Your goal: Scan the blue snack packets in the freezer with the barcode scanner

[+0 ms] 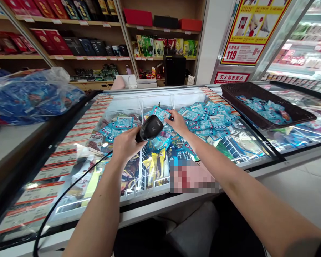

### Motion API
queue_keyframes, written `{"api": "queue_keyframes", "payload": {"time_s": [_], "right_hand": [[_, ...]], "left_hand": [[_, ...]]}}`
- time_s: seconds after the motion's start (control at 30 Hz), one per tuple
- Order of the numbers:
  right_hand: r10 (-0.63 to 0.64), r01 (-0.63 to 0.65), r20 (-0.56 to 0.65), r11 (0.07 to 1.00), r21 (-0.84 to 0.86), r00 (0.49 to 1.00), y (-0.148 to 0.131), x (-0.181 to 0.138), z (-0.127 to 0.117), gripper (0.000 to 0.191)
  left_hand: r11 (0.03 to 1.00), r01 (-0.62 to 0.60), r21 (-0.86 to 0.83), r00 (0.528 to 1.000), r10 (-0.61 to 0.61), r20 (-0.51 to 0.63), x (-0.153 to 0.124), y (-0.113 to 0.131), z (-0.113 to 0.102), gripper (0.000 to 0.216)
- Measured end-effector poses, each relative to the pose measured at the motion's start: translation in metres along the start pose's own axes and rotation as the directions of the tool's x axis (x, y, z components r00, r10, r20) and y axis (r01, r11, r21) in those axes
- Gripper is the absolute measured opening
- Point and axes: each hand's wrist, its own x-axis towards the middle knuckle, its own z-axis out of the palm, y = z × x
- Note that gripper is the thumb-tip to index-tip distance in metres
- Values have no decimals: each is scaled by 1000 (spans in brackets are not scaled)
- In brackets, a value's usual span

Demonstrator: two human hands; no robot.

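Observation:
A black barcode scanner is gripped in my left hand, its head tilted toward the middle and its cable trailing down to the lower left. My right hand pinches a light-blue packet by its right edge, just beyond the scanner head. The packet's white barcode label faces me. Beneath both hands lies the glass-topped freezer chest. Many similar blue packets are heaped to the right, with a smaller pile to the left.
A dark brown basket with blue packets sits on the right side of the freezer. Plastic-wrapped blue goods lie at the left. White wire dividers separate yellow ice-cream packs. Stocked shelves stand behind.

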Motion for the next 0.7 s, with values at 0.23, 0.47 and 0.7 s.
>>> {"api": "queue_keyframes", "payload": {"time_s": [0.23,0.47,0.7], "right_hand": [[-14,14,5,1000,-16,1000,3,0,0,37],[-61,61,40,998,8,997,5,0,1,42],[-72,71,49,997,9,996,4,-1,1,42]], "left_hand": [[1000,-6,-7,1000,5,-13,0,-1,0,39],[1000,8,-6,1000,-8,-14,0,-3,2,36],[1000,18,-22,1000,-18,-12,-1,-3,-1,38]]}}
